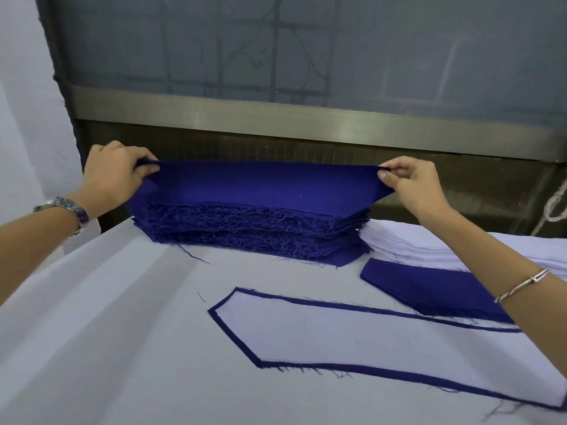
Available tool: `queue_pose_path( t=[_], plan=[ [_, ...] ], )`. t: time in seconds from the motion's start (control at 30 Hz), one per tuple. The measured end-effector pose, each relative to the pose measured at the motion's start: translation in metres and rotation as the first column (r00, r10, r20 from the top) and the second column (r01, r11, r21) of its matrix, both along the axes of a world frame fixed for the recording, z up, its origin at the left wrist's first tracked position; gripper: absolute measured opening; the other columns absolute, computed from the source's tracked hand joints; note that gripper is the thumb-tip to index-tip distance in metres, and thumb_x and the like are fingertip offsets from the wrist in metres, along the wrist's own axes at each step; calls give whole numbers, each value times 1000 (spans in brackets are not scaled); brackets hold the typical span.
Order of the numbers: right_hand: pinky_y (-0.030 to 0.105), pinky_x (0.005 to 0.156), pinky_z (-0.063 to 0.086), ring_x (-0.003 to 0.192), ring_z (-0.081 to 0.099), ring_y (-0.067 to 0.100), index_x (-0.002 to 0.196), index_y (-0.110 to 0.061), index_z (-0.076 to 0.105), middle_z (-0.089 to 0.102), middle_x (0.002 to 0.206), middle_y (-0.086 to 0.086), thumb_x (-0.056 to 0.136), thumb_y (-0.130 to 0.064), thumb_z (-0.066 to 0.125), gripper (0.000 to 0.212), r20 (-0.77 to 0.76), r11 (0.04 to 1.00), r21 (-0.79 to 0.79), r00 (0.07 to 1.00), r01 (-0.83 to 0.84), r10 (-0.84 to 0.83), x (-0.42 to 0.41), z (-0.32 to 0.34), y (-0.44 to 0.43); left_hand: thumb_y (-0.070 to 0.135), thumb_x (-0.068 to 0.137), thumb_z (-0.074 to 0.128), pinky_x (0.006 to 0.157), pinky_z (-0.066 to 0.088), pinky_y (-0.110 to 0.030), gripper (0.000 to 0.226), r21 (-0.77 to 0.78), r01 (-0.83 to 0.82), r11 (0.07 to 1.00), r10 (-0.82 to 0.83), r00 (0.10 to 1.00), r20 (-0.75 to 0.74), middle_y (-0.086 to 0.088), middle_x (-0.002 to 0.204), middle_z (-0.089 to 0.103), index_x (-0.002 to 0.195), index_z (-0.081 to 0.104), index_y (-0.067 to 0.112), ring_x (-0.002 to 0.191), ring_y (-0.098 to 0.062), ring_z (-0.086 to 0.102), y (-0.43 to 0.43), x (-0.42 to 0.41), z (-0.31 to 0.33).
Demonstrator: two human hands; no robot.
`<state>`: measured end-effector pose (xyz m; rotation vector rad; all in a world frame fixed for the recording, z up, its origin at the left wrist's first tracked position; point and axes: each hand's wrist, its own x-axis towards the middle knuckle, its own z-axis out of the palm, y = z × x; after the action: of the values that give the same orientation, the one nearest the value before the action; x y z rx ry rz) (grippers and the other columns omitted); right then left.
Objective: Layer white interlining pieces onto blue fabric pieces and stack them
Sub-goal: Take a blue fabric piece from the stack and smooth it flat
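Both ends of the top blue piece (260, 182) are pinched between curled fingers of the left hand (113, 174) and right hand (414, 187), lifted above the blue stack (245, 233).

The scene is being lit softly and evenly from above, in a cool, bluish cast. Faint, diffuse shadows are being thrown along the folds of the white table cloth (122, 332). A dull sheen is being picked up on the metal rail (306, 121), whose line is being bowed by the wide lens. The grey panel (276, 50) is being rendered soft, while the frayed edges of the blue stack (245, 222) are being held fairly sharp.
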<state>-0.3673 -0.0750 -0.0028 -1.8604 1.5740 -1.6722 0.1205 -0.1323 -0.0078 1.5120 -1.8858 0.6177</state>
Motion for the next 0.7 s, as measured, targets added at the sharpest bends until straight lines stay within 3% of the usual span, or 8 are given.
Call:
queue_pose_path(
  t=[0.1, 0.2, 0.33, 0.4, 0.53, 0.7],
  plan=[
    [7, 59, 49, 83, 63, 6, 100, -16, 66, 68, 86, -5, 98, -8, 62, 9, 57, 1000, 1, 998, -9, 9, -15, 6, 14, 25, 99, 57, 73, 53, -47, 24, 16, 101, 995, -99, 990, -105, -17, 92, 73, 111, 71, 9, 81, -33, 65, 11, -11, 8],
    [7, 53, 49, 83, 64, 7, 101, -17, 65, 67, 87, -5, 97, -9, 63, 9, 84, 999, 30, 996, 24, -27, -35, 10, 32, 27, 99, 56, 73, 56, -49, 25, 87, 222, 971, -196, 952, -234, -14, 94, 72, 110, 69, 9, 82, -29, 66, 22, -24, 10],
    [15, 52, 55, 80, 67, 8, 101, -18, 65, 70, 87, -3, 94, -11, 66, 10, 80, 993, 97, 994, 67, -75, -64, 12, 57, 32, 97, 57, 73, 56, -44, 33, 148, 322, 935, -258, 905, -339, -14, 79, 69, 87, 64, 2, 75, -28, 66, 38, -44, 6],
    [19, 55, 56, 69, 64, 12, 95, -19, 65, 70, 84, 0, 93, -12, 68, 8, 64, 985, 149, 993, 88, -98, -80, 11, 69, 34, 96, 56, 72, 51, -37, 37, 175, 363, 915, -281, 886, -369, -14, 75, 67, 79, 61, 1, 73, -26, 65, 46, -54, 3],
    [13, 45, 49, 43, 54, 5, 91, -9, 66, 68, 70, 7, 86, -10, 73, 9, 44, 952, 303, 997, 50, -66, -115, 6, 94, 37, 94, 56, 74, 48, -35, 31, 293, 473, 831, -305, 827, -472, 2, 69, 69, 78, 67, 12, 73, -20, 63, 63, -74, -6],
    [17, 47, 51, 49, 57, 13, 75, -9, 73, 71, 71, 14, 68, -23, 80, 17, -28, 839, 544, 1000, 6, 11, -161, -9, 123, 50, 81, 59, 69, 44, -27, 30, 470, 534, 703, -217, 791, -572, 10, 58, 64, 66, 73, 28, 66, -14, 57, 80, -90, -28]
  ],
)
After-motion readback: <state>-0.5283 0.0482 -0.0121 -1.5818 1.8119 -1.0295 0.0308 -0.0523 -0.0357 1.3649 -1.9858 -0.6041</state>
